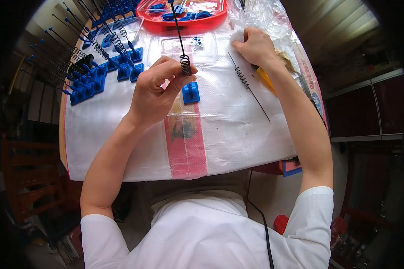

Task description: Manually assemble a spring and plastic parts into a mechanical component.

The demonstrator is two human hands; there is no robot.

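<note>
My left hand [157, 89] pinches a black coil spring [185, 65] between thumb and fingers. A straight black wire rises from the coil to a blue tip [170, 2]. Just below those fingertips is a blue square base [191, 93]; whether it joins the spring is hidden. My right hand [257, 48] is closed at a whitish round piece [238, 37] on the far right of the table. What its fingers pinch there is hidden. Between the hands, nearer the right forearm, a loose black spring wire [242, 78] lies slanted on the table.
Several blue bases with upright spring wires [94, 76] crowd the left side. A red tray [184, 24] of blue parts stands at the back. Before it, a clear tray [159, 51] holds tiny beads. Crumpled clear plastic [265, 15] and a yellow-handled tool [267, 80] lie right.
</note>
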